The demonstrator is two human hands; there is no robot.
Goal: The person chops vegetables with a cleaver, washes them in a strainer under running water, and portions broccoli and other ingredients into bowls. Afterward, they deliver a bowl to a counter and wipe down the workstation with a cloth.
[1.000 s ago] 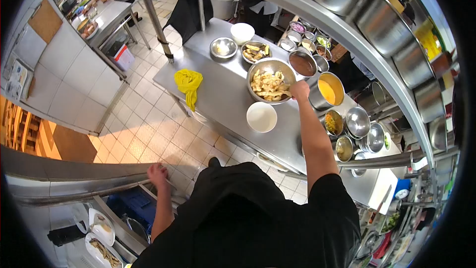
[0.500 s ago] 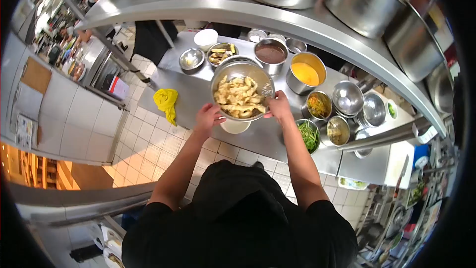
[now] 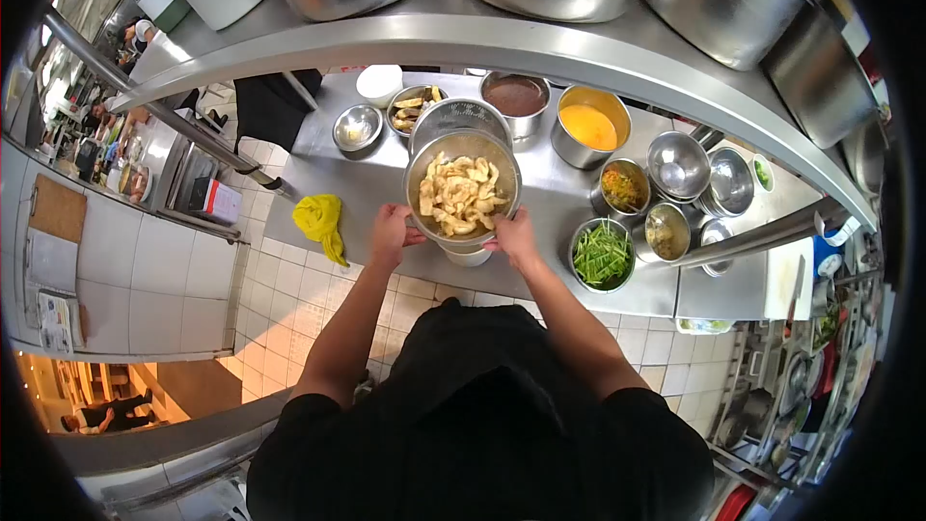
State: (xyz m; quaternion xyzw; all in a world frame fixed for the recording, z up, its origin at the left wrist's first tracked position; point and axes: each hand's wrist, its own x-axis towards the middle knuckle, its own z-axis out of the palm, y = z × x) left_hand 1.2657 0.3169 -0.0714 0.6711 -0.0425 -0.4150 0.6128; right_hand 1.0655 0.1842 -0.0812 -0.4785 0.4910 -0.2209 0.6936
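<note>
Both of my hands grip a round metal bowl [image 3: 413, 188] filled with pale yellow, battered-looking pieces of food [image 3: 461, 195]. My left hand [image 3: 393, 234] is closed on its lower left rim, and my right hand [image 3: 514, 234] on the lower right rim. Just behind this bowl sits a metal colander [image 3: 458, 114] with small holes, its near part covered by the bowl. A white bowl [image 3: 470, 257] shows partly beneath, close to the counter's front edge.
A yellow cloth [image 3: 320, 224] lies left on the steel counter [image 3: 362, 174]. Pots of orange liquid [image 3: 590, 125] and brown sauce [image 3: 516, 96] stand behind; cut greens [image 3: 603, 256] stand right. Overhead, a shelf [image 3: 463, 37] carries large pots.
My right hand has shifted from the bowl's right side to its lower right rim. The bowl has come slightly nearer me, and more of the colander behind it shows.
</note>
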